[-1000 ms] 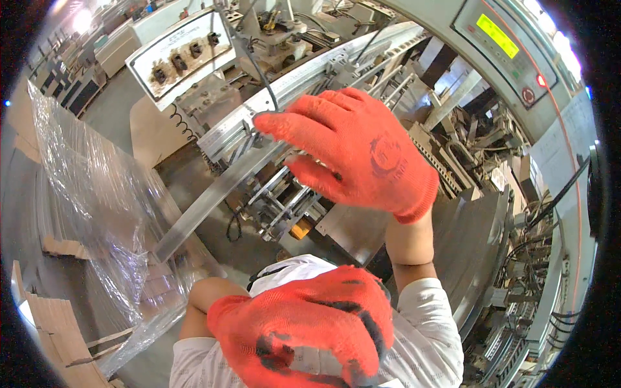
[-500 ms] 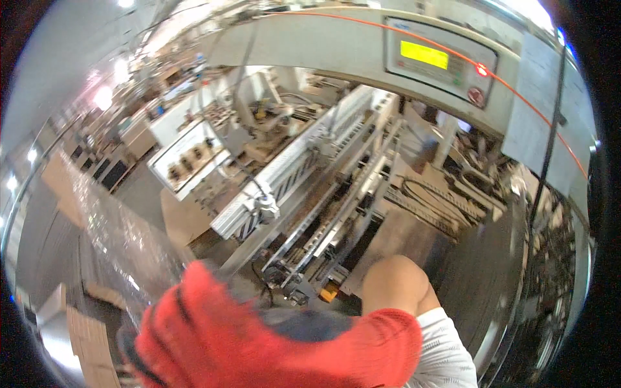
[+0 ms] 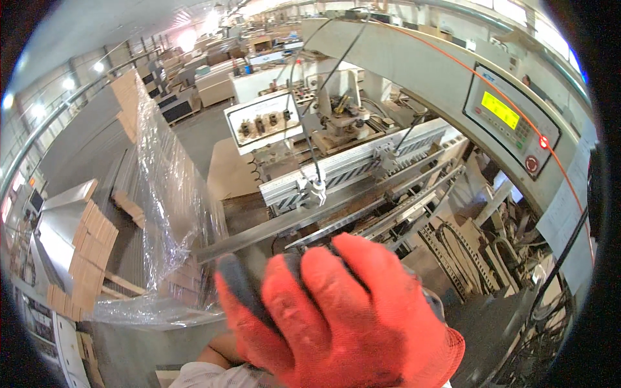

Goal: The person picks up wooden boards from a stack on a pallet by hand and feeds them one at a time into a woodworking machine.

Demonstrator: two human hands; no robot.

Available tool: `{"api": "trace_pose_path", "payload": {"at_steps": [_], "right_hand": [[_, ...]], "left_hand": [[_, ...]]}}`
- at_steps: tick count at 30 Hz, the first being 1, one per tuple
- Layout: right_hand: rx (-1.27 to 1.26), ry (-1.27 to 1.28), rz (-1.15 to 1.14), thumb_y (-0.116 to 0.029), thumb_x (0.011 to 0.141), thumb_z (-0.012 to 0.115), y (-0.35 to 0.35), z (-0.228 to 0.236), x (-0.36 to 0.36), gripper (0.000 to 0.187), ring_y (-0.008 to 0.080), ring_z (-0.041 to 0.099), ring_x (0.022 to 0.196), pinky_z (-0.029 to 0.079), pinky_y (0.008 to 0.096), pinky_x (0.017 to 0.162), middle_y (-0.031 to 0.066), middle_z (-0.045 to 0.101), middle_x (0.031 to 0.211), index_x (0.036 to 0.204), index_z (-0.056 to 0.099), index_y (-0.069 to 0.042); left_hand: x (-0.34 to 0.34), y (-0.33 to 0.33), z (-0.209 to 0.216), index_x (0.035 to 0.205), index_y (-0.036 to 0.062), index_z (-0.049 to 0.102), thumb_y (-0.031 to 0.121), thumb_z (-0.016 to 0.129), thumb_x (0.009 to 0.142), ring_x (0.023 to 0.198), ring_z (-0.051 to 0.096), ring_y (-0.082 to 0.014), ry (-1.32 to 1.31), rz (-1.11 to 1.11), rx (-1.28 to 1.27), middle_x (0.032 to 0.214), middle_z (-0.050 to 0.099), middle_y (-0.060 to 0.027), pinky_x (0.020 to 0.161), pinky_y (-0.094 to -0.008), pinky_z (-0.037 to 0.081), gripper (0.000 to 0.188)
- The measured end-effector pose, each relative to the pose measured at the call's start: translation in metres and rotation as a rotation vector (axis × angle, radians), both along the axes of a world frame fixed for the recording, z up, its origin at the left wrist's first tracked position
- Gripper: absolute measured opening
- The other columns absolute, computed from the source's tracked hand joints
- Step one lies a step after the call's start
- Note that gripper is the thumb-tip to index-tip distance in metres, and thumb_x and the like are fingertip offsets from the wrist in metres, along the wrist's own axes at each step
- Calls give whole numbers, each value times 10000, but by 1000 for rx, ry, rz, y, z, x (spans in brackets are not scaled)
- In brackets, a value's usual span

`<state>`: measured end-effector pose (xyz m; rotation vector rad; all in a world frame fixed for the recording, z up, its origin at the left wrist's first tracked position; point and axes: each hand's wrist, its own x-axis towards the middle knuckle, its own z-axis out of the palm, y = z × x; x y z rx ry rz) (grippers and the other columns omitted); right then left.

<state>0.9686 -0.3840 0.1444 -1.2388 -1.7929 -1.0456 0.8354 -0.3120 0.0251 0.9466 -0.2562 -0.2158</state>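
A red glove with dark grey patches covers my right hand (image 3: 343, 310), which is very near the camera at the bottom centre. Its back faces me, and the fingers point up and left, a little bent and apart. Nothing shows between them. Behind the hand lies a machine with a long metal rail (image 3: 362, 171), partly hidden by the glove. Low at the left, part of my bare left arm (image 3: 218, 350) shows beside a white sleeve (image 3: 210, 376). My left hand is out of sight.
A control panel with a yellow screen (image 3: 499, 110) is on the beam at upper right. Plastic-wrapped stacked boards (image 3: 171, 200) stand at the left, near another stack of brown panels (image 3: 87, 252). An orange cable (image 3: 446, 57) crosses the beam.
My right hand has shifted from the lower left to the bottom centre, its fingers now clearer. The view has turned left, so the machine and panel sit further right.
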Motion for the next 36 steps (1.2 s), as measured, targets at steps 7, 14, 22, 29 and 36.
{"api": "trace_pose_path", "payload": {"at_steps": [7,14,22,29,36], "right_hand": [[-149,-42,-66,-235,852,681,-31,23,-10,184,236,533,823,463,380,726,62,533,866,953,660,-82],[-381,30,-389,-301,881,674,-46,46,-24,243,234,563,860,473,406,747,68,556,893,1026,684,-106],[-441,75,-455,-16,828,630,8,10,1,358,360,633,879,496,428,808,165,664,951,1183,672,-20],[-674,116,-402,-132,837,680,28,-30,2,400,313,643,851,501,434,755,107,662,937,1234,646,-86],[-903,290,-234,-210,855,660,43,-79,8,415,333,657,910,513,427,761,117,687,998,1250,630,-86]], "left_hand": [[-23,-12,4,947,-15,598,174,617,918,972,562,-315,22,42,14,1063,581,-184,875,-400,437,192],[-26,25,52,947,-15,596,180,618,923,972,560,-313,-131,124,242,1062,580,-186,876,-397,436,198],[-35,107,82,938,17,626,128,636,853,997,576,-276,-742,398,363,972,628,-112,824,-376,459,141],[-48,117,98,932,57,722,401,724,794,941,611,-367,-801,494,268,1086,642,-208,894,-505,443,370],[-43,88,106,1038,-49,705,331,806,812,932,631,-359,-1029,663,-179,998,616,-178,789,-475,493,454]]}}
